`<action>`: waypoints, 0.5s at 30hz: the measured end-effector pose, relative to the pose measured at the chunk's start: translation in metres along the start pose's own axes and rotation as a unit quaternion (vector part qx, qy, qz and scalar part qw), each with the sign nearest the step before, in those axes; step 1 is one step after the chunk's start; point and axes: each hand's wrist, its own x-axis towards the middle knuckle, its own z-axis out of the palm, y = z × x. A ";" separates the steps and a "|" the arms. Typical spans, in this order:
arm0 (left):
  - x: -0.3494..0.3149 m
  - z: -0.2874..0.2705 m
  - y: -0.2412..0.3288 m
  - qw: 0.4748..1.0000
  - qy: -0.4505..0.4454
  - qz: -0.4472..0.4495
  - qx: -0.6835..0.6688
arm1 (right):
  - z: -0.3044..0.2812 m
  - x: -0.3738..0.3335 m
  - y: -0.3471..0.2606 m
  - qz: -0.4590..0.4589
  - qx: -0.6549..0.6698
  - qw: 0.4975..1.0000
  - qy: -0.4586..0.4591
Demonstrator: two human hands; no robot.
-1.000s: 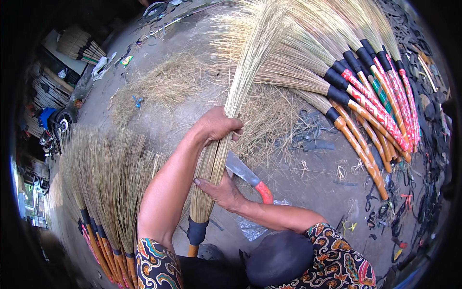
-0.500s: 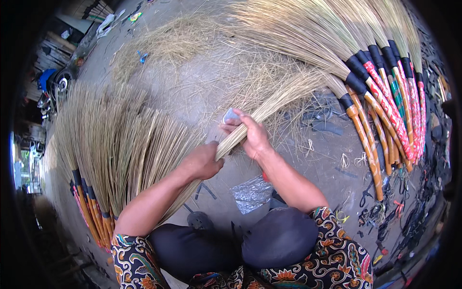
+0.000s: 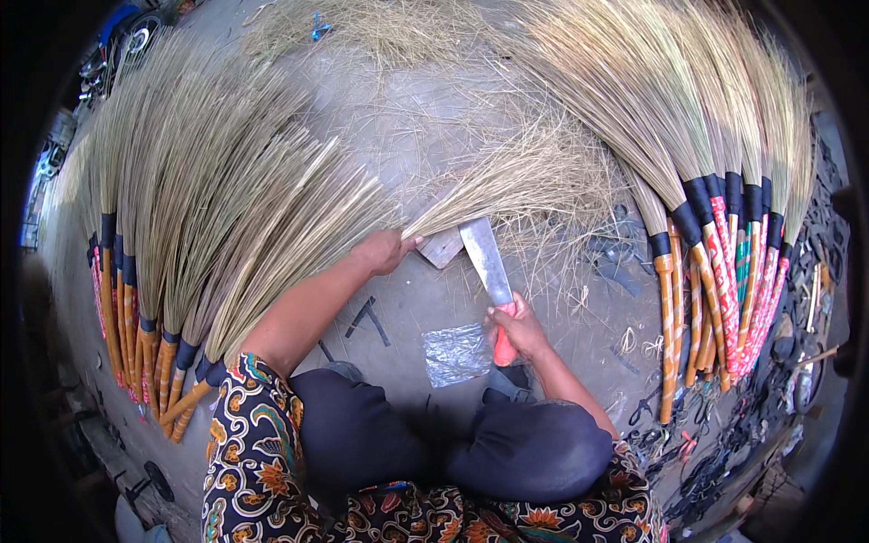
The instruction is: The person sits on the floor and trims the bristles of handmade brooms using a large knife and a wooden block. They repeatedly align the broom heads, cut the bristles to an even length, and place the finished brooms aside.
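My left hand (image 3: 385,252) is closed around a bundle of dry straw bristles (image 3: 471,195), whose loose ends fan out to the upper right. My left forearm hides part of the broom behind it. In my right hand (image 3: 522,328) is a large knife, its red handle gripped and its broad metal blade (image 3: 487,258) pointing away from me. The blade's far end meets the lower edge of the bristles. A wooden block (image 3: 442,248) lies under the bundle, beside my left fingers.
Several brooms (image 3: 136,299) stand bristles-up at the left; more brooms (image 3: 715,235) are gathered at the right. Straw clippings (image 3: 579,181) litter the ground ahead. A crinkled silvery sheet (image 3: 455,355) lies before my knees. Dark strips and scraps (image 3: 778,362) cover the far right.
My right hand has left the bristles, come nearer to me, and now grips the red-handled knife. My left hand stays on the bundle. The view has shifted, showing more of the brooms' handles.
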 end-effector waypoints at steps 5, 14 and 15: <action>0.010 0.005 -0.010 0.997 -0.057 -0.039 -0.024 | 0.014 -0.050 -0.024 -0.001 -0.176 0.974 0.143; 0.014 0.001 -0.019 0.991 -0.105 -0.022 -0.074 | 0.030 -0.019 -0.077 -0.377 -0.211 0.890 0.145; 0.015 0.001 -0.020 0.992 -0.097 -0.015 -0.079 | 0.031 -0.010 -0.076 -0.410 -0.160 0.886 0.146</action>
